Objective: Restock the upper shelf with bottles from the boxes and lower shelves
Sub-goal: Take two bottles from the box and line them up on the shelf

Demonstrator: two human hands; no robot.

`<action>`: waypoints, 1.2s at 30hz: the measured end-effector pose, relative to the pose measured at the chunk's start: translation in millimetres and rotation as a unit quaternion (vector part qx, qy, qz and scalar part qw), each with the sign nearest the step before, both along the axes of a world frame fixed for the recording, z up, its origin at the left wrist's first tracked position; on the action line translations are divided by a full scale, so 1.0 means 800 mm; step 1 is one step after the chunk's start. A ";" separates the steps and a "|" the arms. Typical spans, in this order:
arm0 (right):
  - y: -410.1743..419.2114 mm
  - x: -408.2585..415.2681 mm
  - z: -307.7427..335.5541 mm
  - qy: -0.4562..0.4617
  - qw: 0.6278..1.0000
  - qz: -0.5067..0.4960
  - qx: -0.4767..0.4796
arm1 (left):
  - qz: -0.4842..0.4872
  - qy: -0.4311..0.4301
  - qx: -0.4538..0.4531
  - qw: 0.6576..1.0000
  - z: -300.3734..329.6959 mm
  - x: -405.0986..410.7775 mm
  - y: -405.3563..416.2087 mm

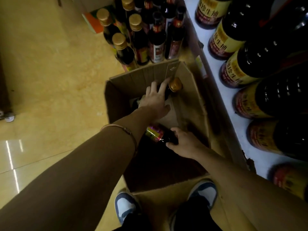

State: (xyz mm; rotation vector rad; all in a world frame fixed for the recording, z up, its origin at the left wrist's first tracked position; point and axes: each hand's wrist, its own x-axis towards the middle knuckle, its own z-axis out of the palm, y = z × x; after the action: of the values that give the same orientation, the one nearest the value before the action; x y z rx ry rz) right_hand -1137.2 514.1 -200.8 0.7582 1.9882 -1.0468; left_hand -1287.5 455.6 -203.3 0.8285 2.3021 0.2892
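An open cardboard box [188,100] filled the middle of the frame on the tiled floor [50,80], beside a white shelf [215,90] along the right edge that carried big dark soy-sauce bottles [246,67] with yellow-and-red labels. Smaller gold-capped bottles [133,42] stood on the floor at upper centre. Inside the box a dark bottle with a gold cap [175,84] stood near the far wall. The left hand [155,99] reached down with fingers spread, its fingertips beside that cap — whether they touched it could not be told. The right hand [185,142] gripped a dark bottle with a shiny label [156,132] near the box's centre. The box's depths were too dim to read — its near part was lost in shadow.
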 end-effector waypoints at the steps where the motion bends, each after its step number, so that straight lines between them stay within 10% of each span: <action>1: 0.001 -0.002 -0.008 -0.003 1.000 0.011 0.005 | 0.004 0.004 0.002 1.000 -0.006 -0.003 0.006; 18: -0.022 0.020 -0.144 -0.192 0.969 0.155 0.032 | 0.033 0.059 0.075 0.995 -0.071 -0.007 0.028; 24: -0.031 0.025 -0.166 -0.154 0.972 0.152 0.092 | -0.041 0.040 0.021 0.998 -0.088 0.003 0.000; 36: -0.015 0.017 -0.006 0.039 0.982 0.154 0.103 | 0.214 -0.082 0.111 0.967 0.002 -0.014 -0.067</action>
State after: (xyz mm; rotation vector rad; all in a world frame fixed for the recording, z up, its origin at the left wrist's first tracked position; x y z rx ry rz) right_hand -1123.9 502.3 -205.7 0.4977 2.2181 -0.7071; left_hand -1298.9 402.0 -201.9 0.3799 2.2972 0.7886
